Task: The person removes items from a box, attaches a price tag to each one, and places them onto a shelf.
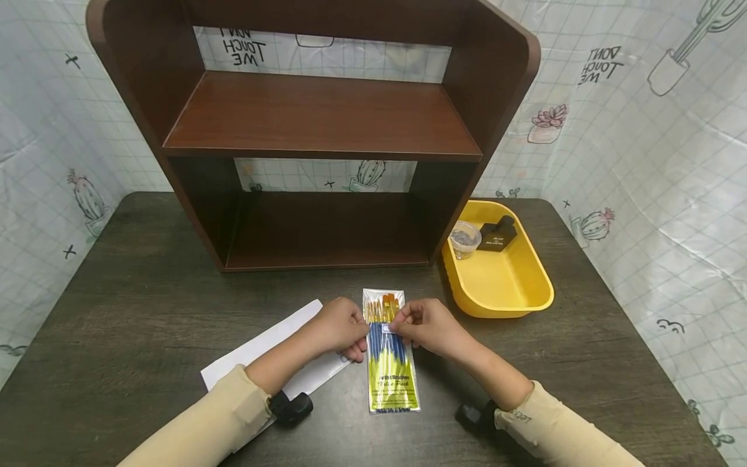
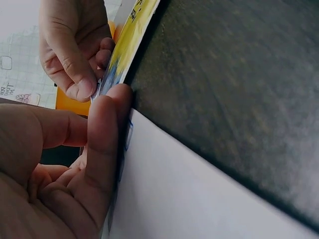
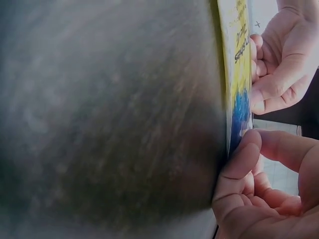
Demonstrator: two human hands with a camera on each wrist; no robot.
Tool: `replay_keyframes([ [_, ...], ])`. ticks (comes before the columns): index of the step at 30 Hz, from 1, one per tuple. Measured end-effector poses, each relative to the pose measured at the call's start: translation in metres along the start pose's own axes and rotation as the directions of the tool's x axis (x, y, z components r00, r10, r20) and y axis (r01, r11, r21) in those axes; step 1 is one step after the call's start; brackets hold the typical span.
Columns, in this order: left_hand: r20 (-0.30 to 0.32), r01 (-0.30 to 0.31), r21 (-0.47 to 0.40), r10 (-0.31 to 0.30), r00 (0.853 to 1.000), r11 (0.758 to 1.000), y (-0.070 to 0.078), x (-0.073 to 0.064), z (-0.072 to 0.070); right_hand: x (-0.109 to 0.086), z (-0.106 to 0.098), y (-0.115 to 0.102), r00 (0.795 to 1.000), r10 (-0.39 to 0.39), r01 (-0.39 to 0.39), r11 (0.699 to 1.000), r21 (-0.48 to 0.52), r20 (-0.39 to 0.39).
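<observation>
A clear pack of paintbrushes (image 1: 392, 383) with blue handles and a yellow-green printed card lies on the table, orange bristles toward the shelf. My left hand (image 1: 341, 327) pinches at its left edge, thumb and forefinger together. From the right, my right hand (image 1: 428, 324) holds a small white label with a blue border (image 1: 386, 329) by its side, over the brush handles. In the left wrist view, the right hand's fingertips (image 2: 87, 89) meet at the pack's face. Under my left forearm lies a white sheet (image 1: 262, 347) with a blue-outlined mark near its right end.
A dark brown two-level shelf (image 1: 327, 120) stands behind the hands. Right of it sits a yellow bin (image 1: 496, 279) holding a round clear tub (image 1: 465, 238) and a black box (image 1: 496, 237). Patterned sheeting (image 1: 653, 162) surrounds the dark table (image 1: 146, 311).
</observation>
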State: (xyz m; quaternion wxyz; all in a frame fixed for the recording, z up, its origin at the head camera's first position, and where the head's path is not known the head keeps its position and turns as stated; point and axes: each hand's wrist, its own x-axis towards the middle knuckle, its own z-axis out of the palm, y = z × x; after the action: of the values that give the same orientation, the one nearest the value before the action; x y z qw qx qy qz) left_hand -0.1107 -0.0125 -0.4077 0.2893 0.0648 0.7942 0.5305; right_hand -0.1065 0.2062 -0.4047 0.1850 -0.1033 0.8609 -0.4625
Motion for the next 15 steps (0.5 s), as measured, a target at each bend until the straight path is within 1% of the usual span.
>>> replay_keyframes([
  [8,0.010,-0.014,-0.003,0.014,1.000,1.000,0.0000,-0.0001,-0.0005,0.0005,0.0022,-0.0032,1.000,0.000,-0.001,0.999,-0.044,-0.012],
  [15,0.012,-0.006,-0.004,0.006,1.000,1.000,0.0010,-0.0001,-0.0004,0.0004,0.0027,-0.0062,1.000,0.004,-0.007,0.996,-0.094,-0.027],
])
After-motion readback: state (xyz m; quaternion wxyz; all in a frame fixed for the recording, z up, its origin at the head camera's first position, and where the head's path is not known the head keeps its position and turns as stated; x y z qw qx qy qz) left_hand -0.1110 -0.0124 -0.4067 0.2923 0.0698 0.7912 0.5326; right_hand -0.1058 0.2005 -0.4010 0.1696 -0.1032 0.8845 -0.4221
